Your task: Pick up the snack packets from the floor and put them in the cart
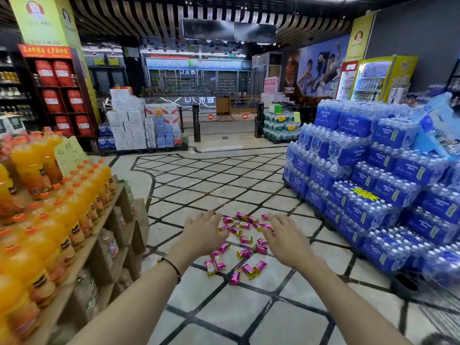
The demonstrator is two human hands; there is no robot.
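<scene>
While both arms stretch out over the tiled floor, the orange juice bottles on the wooden shelf stand at far left. The left hand hovers with fingers spread wide, holding nothing. Between the hands lie the snack packets, pink with gold ends, scattered loose on the floor. The right hand is likewise splayed and empty. Sweeping the packets into one heap with both palms before scooping would likely save trips. The cart shows only as blurred wire at lower right. The blue water packs read AQUAFINA; a poster behind reads THIRSTY.
</scene>
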